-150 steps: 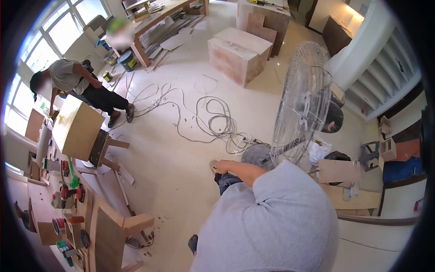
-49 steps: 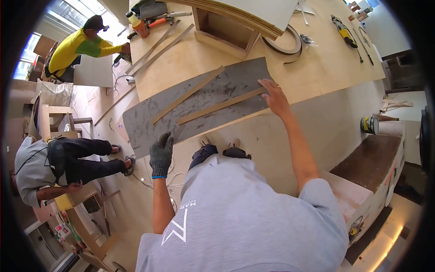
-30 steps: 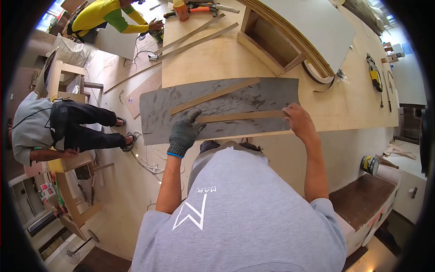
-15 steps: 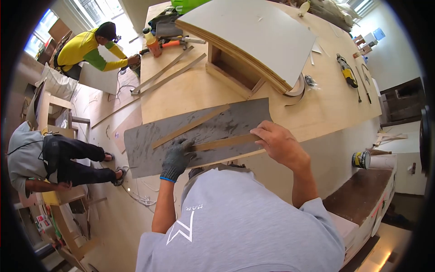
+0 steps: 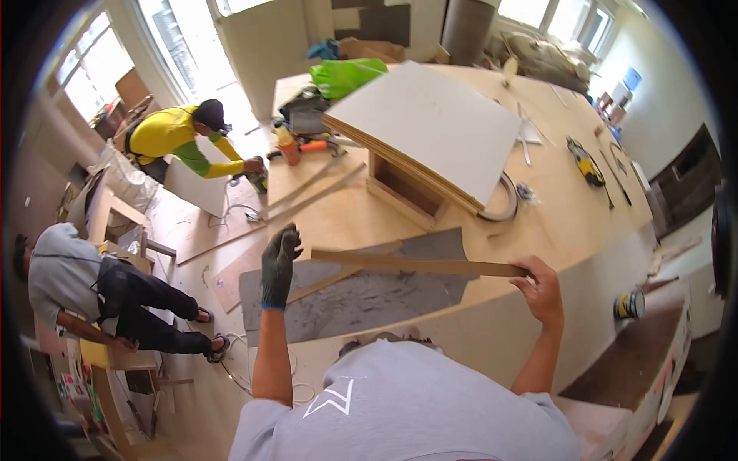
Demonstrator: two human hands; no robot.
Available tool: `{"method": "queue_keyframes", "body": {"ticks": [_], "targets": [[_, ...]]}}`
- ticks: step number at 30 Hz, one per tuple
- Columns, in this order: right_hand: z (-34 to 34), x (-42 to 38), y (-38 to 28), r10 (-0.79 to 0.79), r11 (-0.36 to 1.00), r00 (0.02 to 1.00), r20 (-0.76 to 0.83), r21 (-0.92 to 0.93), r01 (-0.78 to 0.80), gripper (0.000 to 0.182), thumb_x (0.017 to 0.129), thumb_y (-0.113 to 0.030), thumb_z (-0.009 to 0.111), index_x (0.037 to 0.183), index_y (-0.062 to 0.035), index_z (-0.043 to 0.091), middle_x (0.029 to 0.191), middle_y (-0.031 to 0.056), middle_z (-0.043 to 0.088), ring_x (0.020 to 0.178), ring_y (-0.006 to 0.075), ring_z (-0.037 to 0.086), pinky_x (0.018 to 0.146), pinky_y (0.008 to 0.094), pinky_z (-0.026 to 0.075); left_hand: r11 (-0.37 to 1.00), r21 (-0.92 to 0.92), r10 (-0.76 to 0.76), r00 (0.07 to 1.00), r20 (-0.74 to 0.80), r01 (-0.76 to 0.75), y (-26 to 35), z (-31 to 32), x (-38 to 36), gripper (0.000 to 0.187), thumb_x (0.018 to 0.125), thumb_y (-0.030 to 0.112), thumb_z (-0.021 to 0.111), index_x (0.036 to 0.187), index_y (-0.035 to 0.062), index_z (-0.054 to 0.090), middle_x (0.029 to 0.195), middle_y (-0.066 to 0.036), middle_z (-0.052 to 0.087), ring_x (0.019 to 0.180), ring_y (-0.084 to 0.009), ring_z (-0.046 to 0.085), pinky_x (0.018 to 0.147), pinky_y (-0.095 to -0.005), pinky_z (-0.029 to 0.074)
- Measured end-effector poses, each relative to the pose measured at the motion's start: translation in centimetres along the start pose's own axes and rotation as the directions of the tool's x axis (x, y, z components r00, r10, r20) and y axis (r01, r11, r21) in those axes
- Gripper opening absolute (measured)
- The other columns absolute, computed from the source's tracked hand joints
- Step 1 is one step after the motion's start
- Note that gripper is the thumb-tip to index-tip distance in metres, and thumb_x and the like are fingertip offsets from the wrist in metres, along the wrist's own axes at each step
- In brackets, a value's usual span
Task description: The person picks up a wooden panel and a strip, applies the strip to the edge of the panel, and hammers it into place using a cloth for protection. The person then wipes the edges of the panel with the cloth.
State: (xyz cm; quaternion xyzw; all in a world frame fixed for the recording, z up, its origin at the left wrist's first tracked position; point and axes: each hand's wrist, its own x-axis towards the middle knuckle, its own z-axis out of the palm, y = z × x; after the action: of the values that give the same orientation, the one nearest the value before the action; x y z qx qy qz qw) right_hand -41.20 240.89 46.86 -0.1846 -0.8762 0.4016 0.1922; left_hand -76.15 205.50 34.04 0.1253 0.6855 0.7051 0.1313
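Note:
My bare right hand pinches the right end of a long, thin brown strip. The strip is held up over a dark grey, smudged sheet at the table's near edge. My left hand, in a dark glove with a blue cuff, is raised just beyond the strip's free left end. Its fingers are loosely bent and apart from the strip. A second brown strip lies slantwise on the grey sheet, partly hidden under the held one.
White-topped panels rest on an open wooden box. Power tool lies right; orange bottle and green bag stand behind left. A person in yellow works at left; another person is nearer.
My left hand has come off the strip and moved up. My right hand has moved right, lifting the strip from the grey sheet. The view has tilted up.

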Motion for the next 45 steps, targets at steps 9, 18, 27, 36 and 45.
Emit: {"method": "queue_keyframes", "body": {"ticks": [9, 18, 27, 36, 45], "targets": [[3.2, 2.9, 3.2, 0.054, 0.813, 0.952, -0.301, 0.566, 0.133, 0.036, 0.090, -0.001, 0.068, 0.122, 0.0089, 0.057, 0.128, 0.0143, 0.058, 0.114, 0.0215, 0.059, 0.094, 0.0307, 0.054, 0.921, -0.348, -0.119, 0.977, 0.178, 0.175, 6.7, 6.5, 20.8, 0.070, 0.079, 0.062, 0.072, 0.121, 0.0096, 0.052, 0.098, -0.010, 0.057, 0.089, -0.0240, 0.064, 0.073, -0.0421, 0.059], [6.0, 9.3, 3.9, 0.183, 0.743, 0.927, -0.326, 0.664, 0.087, 0.043, 0.088, -0.007, 0.074, 0.124, 0.0104, 0.057, 0.129, 0.0165, 0.058, 0.119, 0.0221, 0.058, 0.097, 0.0280, 0.051, 0.877, -0.405, -0.102, 0.923, 0.372, 0.260, 7.8, 12.8, 27.1, 0.046, 0.085, 0.025, 0.077, 0.123, 0.0166, 0.053, 0.115, -0.007, 0.059, 0.107, -0.0256, 0.058, 0.085, -0.0478, 0.057], [5.2, 10.8, 4.2, 0.236, 0.555, 0.949, -0.209, 0.831, 0.045, 0.032, 0.091, -0.005, 0.069, 0.120, 0.0036, 0.061, 0.104, 0.0053, 0.065, 0.092, 0.0101, 0.064, 0.082, 0.0245, 0.057, 0.931, -0.340, -0.070, 0.979, 0.189, 0.132, 8.6, 11.9, 17.2, 0.043, 0.088, 0.033, 0.071, 0.120, 0.0074, 0.060, 0.114, -0.011, 0.061, 0.098, -0.0241, 0.064, 0.073, -0.0404, 0.061], [-0.8, 14.8, 8.4, 0.189, 0.579, 0.971, -0.145, 0.815, 0.008, 0.033, 0.093, -0.011, 0.067, 0.122, 0.0042, 0.058, 0.108, 0.0126, 0.067, 0.094, 0.0180, 0.067, 0.081, 0.0304, 0.058, 0.968, -0.252, 0.033, 0.996, 0.086, -0.010, 8.9, 14.1, 3.2, 0.049, 0.092, 0.033, 0.069, 0.127, 0.0033, 0.052, 0.103, -0.012, 0.064, 0.083, -0.0192, 0.068, 0.065, -0.0319, 0.061], [-2.2, 15.9, 9.8, 0.142, 0.645, 0.982, -0.122, 0.764, 0.001, 0.036, 0.093, -0.013, 0.069, 0.123, 0.0036, 0.058, 0.107, 0.0113, 0.068, 0.093, 0.0160, 0.067, 0.081, 0.0298, 0.057, 0.763, 0.393, 0.531, 0.844, 0.074, -0.514, 6.9, 13.8, 1.4, 0.058, 0.088, 0.024, 0.075, 0.133, -0.0027, 0.051, 0.111, -0.015, 0.062, 0.097, -0.0221, 0.064, 0.082, -0.0329, 0.054]]}}
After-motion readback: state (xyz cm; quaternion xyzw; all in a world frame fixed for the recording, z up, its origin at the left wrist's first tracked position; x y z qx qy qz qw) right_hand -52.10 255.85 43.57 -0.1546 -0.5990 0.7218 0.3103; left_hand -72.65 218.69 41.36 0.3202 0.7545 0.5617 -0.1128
